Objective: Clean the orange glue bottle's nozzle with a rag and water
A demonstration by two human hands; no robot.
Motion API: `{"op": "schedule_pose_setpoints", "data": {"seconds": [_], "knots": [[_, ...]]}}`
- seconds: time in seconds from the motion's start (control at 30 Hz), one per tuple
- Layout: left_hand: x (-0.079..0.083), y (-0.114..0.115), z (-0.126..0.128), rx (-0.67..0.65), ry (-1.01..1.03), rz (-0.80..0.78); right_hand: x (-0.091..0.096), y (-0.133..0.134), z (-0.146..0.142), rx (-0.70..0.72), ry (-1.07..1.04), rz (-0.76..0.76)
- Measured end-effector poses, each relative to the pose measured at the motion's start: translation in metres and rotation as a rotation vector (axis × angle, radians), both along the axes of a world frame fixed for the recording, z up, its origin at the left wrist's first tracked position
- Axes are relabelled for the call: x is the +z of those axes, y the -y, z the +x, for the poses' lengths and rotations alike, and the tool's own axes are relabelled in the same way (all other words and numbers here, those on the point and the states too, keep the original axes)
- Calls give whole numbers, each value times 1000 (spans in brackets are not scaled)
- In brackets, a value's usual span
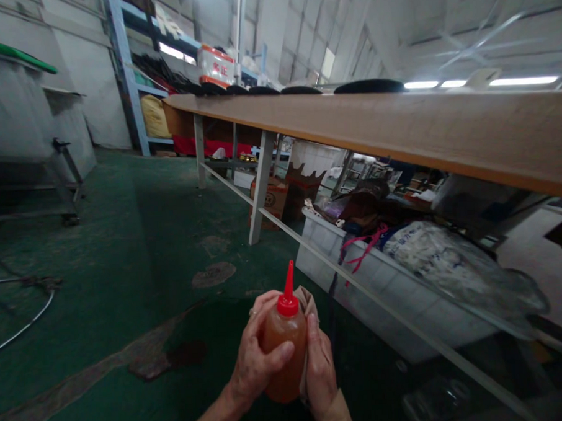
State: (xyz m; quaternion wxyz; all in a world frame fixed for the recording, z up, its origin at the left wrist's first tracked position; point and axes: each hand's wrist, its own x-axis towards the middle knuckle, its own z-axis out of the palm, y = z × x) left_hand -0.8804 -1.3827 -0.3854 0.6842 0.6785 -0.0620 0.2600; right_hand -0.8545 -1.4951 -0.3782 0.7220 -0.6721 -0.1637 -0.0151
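A squeeze bottle [283,347] of amber liquid with a red pointed nozzle stands upright between both my hands, low in the middle of the head view. My left hand [255,354] wraps round the bottle's left side, thumb across its front. My right hand [320,370] presses a pale cloth [308,302] against the bottle's right side and back. Both hands are closed on what they hold.
A long wooden workbench [398,128] on white legs runs from far left to near right. Under it are a white tub [358,275] of bags and scraps and cardboard boxes [274,201]. Green floor [124,254] spreads left. Blue shelving [130,74] stands at the back.
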Motion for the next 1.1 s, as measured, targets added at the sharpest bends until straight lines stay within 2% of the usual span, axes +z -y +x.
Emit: {"op": "schedule_pose_setpoints", "data": {"seconds": [0.1, 0.23, 0.37, 0.47, 0.53, 0.6, 0.7, 0.77, 0.83, 0.87, 0.93, 1.03, 1.1], "knots": [[2, 4, 0, 34, 39, 29, 1, -2, 2, -67, 15, 58], [6, 8, -3, -24, 2, -29, 4, -5, 5, -21, -46, 135], [7, 9, -2, -3, 2, -5, -17, -10, -6, -52, -288, 362], [10, 10, -1, -111, -10, 43, -27, -10, -14, -130, -408, 482], [14, 12, -1, -170, 2, 115, -20, -6, -13, -177, -402, 430], [21, 14, -3, -155, 4, 130, -4, 0, -8, -194, -334, 309], [33, 16, -7, -236, -79, 26, 21, 8, 0, -126, -157, 159], [41, 19, -9, -289, -135, -34, 30, 11, 4, -67, -64, 91], [46, 23, -9, -229, -136, -55, 31, 11, 6, -55, -38, 95], [47, 25, -9, -166, -113, -51, 30, 10, 6, -68, -72, 149], [45, 28, -7, -65, -61, -44, 24, 6, 3, -110, -263, 356], [39, 32, 1, 4, -74, -78, 14, -3, -5, -134, -638, 706], [36, 35, 9, 53, -121, -93, 8, -9, -9, -116, -724, 876]]}}
